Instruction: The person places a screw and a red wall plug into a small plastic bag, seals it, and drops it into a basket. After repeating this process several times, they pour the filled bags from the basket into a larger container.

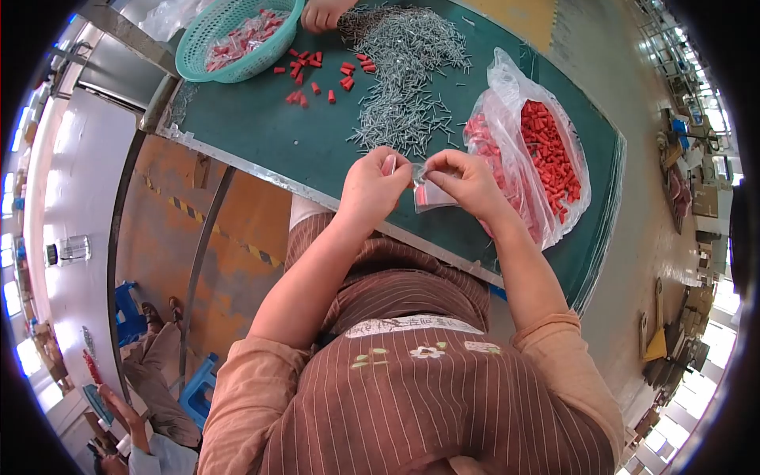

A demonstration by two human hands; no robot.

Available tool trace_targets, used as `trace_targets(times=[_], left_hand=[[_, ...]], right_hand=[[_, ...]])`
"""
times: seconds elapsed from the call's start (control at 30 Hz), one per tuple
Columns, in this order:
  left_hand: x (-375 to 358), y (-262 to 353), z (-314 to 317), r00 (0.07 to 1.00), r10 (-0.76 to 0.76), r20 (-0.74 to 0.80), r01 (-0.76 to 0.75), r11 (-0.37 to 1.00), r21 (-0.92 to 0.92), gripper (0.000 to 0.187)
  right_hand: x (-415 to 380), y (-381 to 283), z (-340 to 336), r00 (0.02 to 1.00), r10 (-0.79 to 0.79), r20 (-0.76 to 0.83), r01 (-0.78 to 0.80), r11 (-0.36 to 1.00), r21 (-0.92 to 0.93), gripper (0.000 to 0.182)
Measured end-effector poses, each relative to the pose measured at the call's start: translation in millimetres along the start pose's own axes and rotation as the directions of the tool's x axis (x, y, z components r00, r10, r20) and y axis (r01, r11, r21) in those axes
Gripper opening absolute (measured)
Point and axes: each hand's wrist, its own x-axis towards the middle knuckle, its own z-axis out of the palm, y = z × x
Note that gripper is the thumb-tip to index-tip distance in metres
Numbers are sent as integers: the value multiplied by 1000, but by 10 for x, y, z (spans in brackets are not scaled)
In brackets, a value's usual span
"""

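Note:
My left hand [372, 186] and my right hand [467, 180] meet over the near edge of the green table [269, 131]. Together they pinch a small clear plastic bag [431, 194] with red pieces inside; my left fingers grip its top edge, my right fingers hold it from the other side. A heap of small metal screws [400, 75] lies just beyond my hands. To the right lies a large clear bag of red plastic plugs [546, 154], next to my right hand.
Loose red plugs [317, 75] are scattered near a teal basket [237, 39] holding filled packets at the far left. Another person's hand [323, 14] rests at the table's far edge. A second person sits low at the left near blue stools [198, 388].

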Motion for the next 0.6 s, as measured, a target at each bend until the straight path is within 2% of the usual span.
trace_targets(times=[0.03,0.13,0.17,0.23,0.33,0.4,0.47,0.5,0.53,0.57,0.6], left_hand=[[30,-35,-10,1000,-9,-7,8,999,-49,8],[94,-70,-104,977,-157,143,198,916,-350,10],[130,-106,-140,958,-189,215,259,893,-369,10],[145,-93,-143,941,-227,250,321,830,-456,8],[184,-117,-164,920,-243,309,378,762,-526,7],[207,-153,-209,917,-234,322,380,755,-535,7],[221,-178,-257,925,-215,312,356,776,-521,7],[207,-185,-260,945,-187,267,293,847,-443,7],[172,-190,-251,962,-151,227,226,906,-357,7],[142,-180,-213,975,-103,198,154,952,-266,7],[93,-145,-149,993,-73,87,84,989,-120,8]], right_hand=[[4,73,32,999,-8,-41,12,994,106,13],[-28,90,-7,997,32,-77,-20,988,155,13],[-37,78,-1,994,72,-79,-51,969,243,13],[-60,16,24,986,152,-74,-108,903,415,13],[-138,-209,-28,973,227,-38,-185,869,459,14],[-180,-238,-242,974,137,-182,-94,969,227,13],[-205,-286,-631,908,110,-404,-132,991,-27,16],[-232,-177,-892,870,66,-488,-156,977,-146,18],[-222,-67,-1065,826,9,-564,-189,947,-261,21],[-168,-13,-1104,850,12,-526,-295,839,-458,24],[-174,46,-1187,861,25,-509,-393,668,-632,28]])
